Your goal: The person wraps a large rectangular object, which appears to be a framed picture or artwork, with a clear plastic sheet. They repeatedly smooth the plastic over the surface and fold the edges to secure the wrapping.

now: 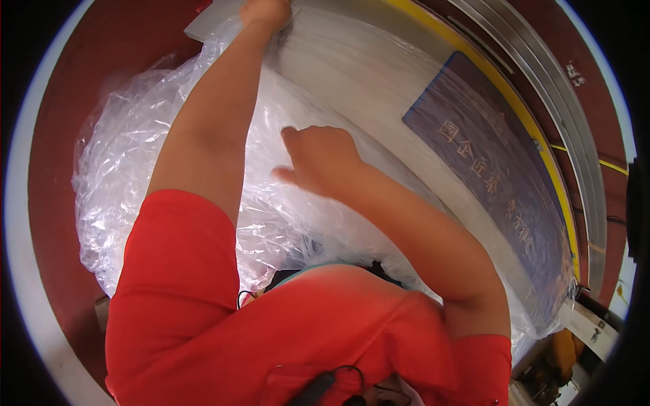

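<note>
Red fabric of the person's shirt (223, 338) filled the near edge of the view, with a dark cable (352, 375) lying across the chest. Beyond it, crumpled clear plastic film (128, 169) bulged in loose folds over the left and middle of a long white panel (379, 88), which stretched away from the body toward the upper left. The right hand (321, 159) rested on the film-covered panel near its middle, fingers curled under and the thumb pointing left; its grip looked loosely closed, pressing on the plastic rather than clearly pinching it, though the fingertips were hidden. To the right of that hand, a dark blue printed label (494, 169) showed through the smoother wrap along the panel's right side. Farther out, the left arm reached straight ahead and the left hand (267, 12) lay closed at the panel's far end, at the top edge of the view; whether it clasped film or panel could not be told. A dark red floor (61, 135) and a yellow stripe (535, 142) lay beyond.
</note>
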Available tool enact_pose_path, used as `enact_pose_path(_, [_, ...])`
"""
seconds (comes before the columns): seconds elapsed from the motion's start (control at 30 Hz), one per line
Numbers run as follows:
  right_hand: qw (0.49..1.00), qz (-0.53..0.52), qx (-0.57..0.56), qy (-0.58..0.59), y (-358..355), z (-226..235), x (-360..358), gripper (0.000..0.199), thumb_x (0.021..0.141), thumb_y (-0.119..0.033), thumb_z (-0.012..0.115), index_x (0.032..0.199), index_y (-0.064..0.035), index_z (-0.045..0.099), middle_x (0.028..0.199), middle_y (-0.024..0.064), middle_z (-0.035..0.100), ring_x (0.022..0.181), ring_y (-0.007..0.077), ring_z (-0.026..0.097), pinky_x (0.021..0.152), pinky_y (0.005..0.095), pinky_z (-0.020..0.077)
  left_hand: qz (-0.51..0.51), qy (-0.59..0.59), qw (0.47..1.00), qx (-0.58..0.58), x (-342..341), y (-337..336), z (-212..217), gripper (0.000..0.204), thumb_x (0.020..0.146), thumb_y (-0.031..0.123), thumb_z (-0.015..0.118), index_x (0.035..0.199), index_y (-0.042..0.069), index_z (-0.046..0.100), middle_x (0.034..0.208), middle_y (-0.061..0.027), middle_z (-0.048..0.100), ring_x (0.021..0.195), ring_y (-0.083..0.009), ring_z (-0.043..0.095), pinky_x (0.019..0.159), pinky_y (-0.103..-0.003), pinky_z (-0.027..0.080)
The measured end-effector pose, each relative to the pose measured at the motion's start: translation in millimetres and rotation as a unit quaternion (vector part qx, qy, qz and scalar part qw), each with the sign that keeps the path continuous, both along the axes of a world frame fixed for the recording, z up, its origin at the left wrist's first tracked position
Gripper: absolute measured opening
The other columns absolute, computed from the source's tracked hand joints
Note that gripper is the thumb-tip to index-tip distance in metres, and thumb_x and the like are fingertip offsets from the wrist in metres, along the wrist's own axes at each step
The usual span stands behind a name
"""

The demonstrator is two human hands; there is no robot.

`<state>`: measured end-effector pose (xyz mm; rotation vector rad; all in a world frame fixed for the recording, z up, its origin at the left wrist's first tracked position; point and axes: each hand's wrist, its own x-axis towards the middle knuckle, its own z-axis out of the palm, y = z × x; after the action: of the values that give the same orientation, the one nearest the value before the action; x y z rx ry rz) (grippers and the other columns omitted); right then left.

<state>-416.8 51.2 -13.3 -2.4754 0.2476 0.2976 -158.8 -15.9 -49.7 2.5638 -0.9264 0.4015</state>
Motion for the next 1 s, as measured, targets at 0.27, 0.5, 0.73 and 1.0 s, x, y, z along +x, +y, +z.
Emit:
enact_pose_path(0.27, [0.868,-0.02,0.456,-0.194,-60,89,-155,0.034,0.074,-0.029,0.049,0.097,-0.0035,0.048,0.094,0.0124,0.05,0.085,0.024,0.047,0.077,0.0341,0.035,-0.026,0.037,0.999,0.002,21,11,-10,0.03,0.077,0.032,0.042,0.09,0.007,0.054,0.093,-0.0145,0.056,0.087,-0.0306,0.053,0.074,-0.04,0.041])
enact_pose_path(0.5, [0.603,-0.353,0.341,-0.629,-67,177,-461,0.064,0.071,-0.043,0.05,0.116,-0.0012,0.033,0.118,0.0126,0.036,0.108,0.027,0.033,0.093,0.04,0.0212,-0.021,0.051,0.99,0.126,51,-9,-30,0.035,0.08,0.033,0.039,0.099,0.006,0.051,0.103,-0.0156,0.052,0.095,-0.0315,0.05,0.081,-0.04,0.04])
enact_pose_path(0.73, [0.74,-0.672,-0.033,0.013,-24,93,-443,0.042,0.063,-0.003,0.06,0.103,-0.0009,0.047,0.092,0.0089,0.056,0.084,0.0161,0.052,0.074,0.025,0.0404,-0.206,0.167,0.961,-0.083,226,16,-97,0.037,0.081,0.036,0.037,0.086,0.003,0.053,0.098,-0.0175,0.054,0.088,-0.0355,0.052,0.074,-0.042,0.041])
enact_pose_path(1.0, [0.428,-0.726,0.229,-0.486,-58,74,-512,0.029,0.082,-0.024,0.043,0.094,0.0005,0.05,0.079,0.0068,0.054,0.076,0.0203,0.049,0.071,0.0359,0.0389,-0.124,0.002,0.99,0.066,186,-1,-88,0.039,0.081,0.04,0.038,0.094,0.004,0.047,0.092,-0.0215,0.054,0.089,-0.0387,0.049,0.073,-0.041,0.039])
